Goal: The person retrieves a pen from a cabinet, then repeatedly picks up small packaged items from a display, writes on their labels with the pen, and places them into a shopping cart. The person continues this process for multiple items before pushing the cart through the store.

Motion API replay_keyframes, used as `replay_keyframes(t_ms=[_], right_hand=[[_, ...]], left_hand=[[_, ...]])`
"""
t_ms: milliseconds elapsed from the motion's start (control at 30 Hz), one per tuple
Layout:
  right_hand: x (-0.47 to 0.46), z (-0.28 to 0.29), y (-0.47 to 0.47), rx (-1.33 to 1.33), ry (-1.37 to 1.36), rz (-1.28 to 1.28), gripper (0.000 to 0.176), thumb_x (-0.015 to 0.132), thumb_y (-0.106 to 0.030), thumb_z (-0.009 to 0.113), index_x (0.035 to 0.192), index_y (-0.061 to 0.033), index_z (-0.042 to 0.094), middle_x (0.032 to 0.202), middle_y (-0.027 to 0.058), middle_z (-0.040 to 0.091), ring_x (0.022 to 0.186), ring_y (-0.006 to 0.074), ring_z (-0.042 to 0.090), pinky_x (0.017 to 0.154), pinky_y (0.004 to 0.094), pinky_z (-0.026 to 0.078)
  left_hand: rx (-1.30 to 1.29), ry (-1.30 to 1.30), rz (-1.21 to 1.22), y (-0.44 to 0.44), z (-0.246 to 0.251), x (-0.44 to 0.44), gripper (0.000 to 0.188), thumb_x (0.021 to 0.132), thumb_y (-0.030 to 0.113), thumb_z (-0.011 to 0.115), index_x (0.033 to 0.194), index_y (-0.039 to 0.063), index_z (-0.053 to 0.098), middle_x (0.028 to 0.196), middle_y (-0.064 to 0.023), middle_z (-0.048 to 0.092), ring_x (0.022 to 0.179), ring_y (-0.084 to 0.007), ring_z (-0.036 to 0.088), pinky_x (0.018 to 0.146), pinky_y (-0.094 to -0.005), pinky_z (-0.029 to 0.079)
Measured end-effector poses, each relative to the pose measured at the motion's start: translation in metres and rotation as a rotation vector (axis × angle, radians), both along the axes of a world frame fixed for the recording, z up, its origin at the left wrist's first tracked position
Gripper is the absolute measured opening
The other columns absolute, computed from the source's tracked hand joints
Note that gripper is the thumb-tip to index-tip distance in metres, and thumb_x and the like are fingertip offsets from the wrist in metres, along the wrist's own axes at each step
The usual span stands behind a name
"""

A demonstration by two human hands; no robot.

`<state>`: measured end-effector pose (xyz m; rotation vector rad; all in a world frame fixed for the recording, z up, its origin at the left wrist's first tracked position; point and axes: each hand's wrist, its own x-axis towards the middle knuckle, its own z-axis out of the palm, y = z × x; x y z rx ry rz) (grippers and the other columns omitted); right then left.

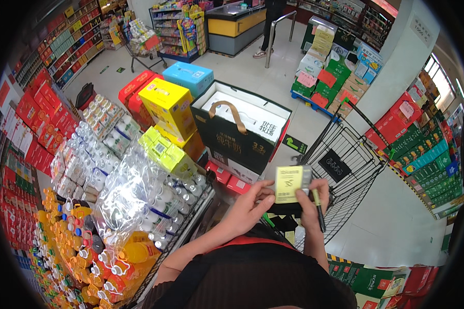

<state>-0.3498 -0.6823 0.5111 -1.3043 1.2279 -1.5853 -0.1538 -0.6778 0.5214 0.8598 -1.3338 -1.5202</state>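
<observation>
In my right hand [312, 204] is a yellow printed card [288, 185] bearing writing, with the thumb pressed on its lower right corner. Clear plastic [306, 178] shows along the card's right side. The same hand keeps a marker pen [319, 210] between its fingers, dark end pointing down. My left hand [251, 204] is at the card's left edge, thumb and forefinger apart; whether it grips the edge is unclear. Just below the card, a dark flat object [284, 209] is partly covered. A wire shopping cart [348, 193] stands beyond my right hand.
Bottled orange drinks [135, 251] and shrink-wrapped bottles [166, 204] fill a wire-edged display at left. Ahead stands a dark gift box [232, 141] with a rope handle, beside a yellow carton [168, 108]. Stacked cartons [326, 77] sit near a pillar [400, 58]. A person [272, 27] stands near a metal rail [270, 42].
</observation>
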Motion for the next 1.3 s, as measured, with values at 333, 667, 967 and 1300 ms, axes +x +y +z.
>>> replay_keyframes(t_ms=[333,667,967,1300], right_hand=[[-0.082,-0.025,0.002,0.004,0.800,-0.534,0.025,0.085,-0.001,0.057,0.109,-0.0054,0.054,0.092,0.0140,0.057,0.089,0.0284,0.055,0.081,0.0373,0.043],[0.021,-0.018,-0.009,-0.176,1.248,-0.081,0.028,0.074,-0.008,0.058,0.103,-0.0080,0.057,0.096,0.0142,0.055,0.107,0.0331,0.049,0.102,0.0488,0.032],[0.048,-0.021,-0.015,-0.162,-0.241,0.365,0.063,0.093,-0.004,0.051,0.142,-0.0057,0.013,0.123,0.0174,0.051,0.107,0.0239,0.057,0.093,0.0371,0.046],[0.070,-0.020,-0.002,0.121,-0.574,0.504,0.022,0.101,-0.023,0.045,0.101,-0.0018,0.051,0.089,0.0120,0.060,0.097,0.0240,0.058,0.085,0.0336,0.048]], left_hand=[[-0.070,-0.274,-0.133,-0.007,-0.011,-0.013,0.038,0.095,0.025,0.057,0.122,0.000,0.051,0.106,-0.0120,0.063,0.093,-0.0175,0.062,0.080,-0.0307,0.050],[0.221,-0.323,-0.265,0.002,-0.026,-0.019,0.033,0.096,0.021,0.056,0.120,0.000,0.044,0.084,-0.0085,0.059,0.071,-0.0119,0.059,0.060,-0.0254,0.048],[0.189,0.087,0.040,0.010,-0.036,0.008,0.018,0.100,0.016,0.046,0.110,0.002,0.052,0.074,0.0013,0.049,0.061,-0.0058,0.049,0.053,-0.0211,0.042],[0.374,0.115,-0.089,0.015,-0.014,0.008,0.023,0.103,0.024,0.042,0.104,0.004,0.052,0.068,0.0033,0.040,0.055,-0.0047,0.036,0.048,-0.0208,0.031]])
